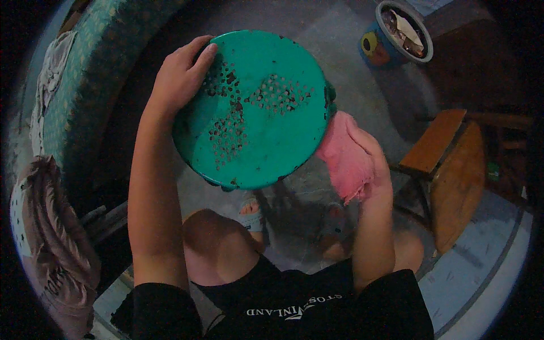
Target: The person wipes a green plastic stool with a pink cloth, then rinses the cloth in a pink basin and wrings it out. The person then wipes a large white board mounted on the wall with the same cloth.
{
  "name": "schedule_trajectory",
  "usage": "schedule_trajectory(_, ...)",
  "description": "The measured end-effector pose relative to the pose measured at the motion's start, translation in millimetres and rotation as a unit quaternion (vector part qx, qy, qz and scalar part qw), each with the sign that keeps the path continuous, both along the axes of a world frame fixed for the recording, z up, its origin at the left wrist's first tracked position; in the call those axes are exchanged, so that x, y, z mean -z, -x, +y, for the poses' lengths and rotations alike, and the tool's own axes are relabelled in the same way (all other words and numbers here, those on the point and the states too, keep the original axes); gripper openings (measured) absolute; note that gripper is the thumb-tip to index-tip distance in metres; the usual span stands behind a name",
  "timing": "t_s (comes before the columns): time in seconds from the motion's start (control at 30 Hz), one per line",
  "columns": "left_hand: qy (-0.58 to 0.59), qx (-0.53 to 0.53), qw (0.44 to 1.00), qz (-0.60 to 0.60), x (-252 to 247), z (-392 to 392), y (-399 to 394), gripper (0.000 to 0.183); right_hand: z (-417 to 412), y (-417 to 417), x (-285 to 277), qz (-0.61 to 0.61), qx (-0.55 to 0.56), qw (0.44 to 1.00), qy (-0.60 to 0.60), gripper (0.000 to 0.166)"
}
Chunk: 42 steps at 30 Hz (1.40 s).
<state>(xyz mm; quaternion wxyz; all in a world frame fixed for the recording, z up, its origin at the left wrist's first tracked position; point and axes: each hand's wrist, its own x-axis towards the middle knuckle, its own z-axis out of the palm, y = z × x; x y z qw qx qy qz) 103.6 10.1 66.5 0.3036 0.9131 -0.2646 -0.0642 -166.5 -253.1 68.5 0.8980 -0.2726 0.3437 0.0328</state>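
A round green disc [280,136], which looks like a stool seat, is held out in front of me. Three patches of small holes pierce it, and dark chips show along its rim. My left hand [182,70] grips the upper left edge, thumb on the top face and fingers partly hidden. On the other side my right hand [374,157] holds a pink cloth [346,159] against the right rim. The cloth covers part of that hand's fingers. Whatever lies under the disc is mostly hidden.
A blue bucket [374,49] containing rubbish stands on the grey floor at upper right. A wooden folding chair [459,182] is near my right arm. On the left are a green patterned cover [93,72] and a heap of brownish clothing [55,221]. My knees are below the disc.
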Motion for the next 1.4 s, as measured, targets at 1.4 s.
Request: schedule_trajectory(1.4,-0.099,0.128,0.986,-0.046,2.1,-42.3,-38.2,0.042,9.3,29.7,79.9,-0.157,-0.086,0.924,0.339,0.076)
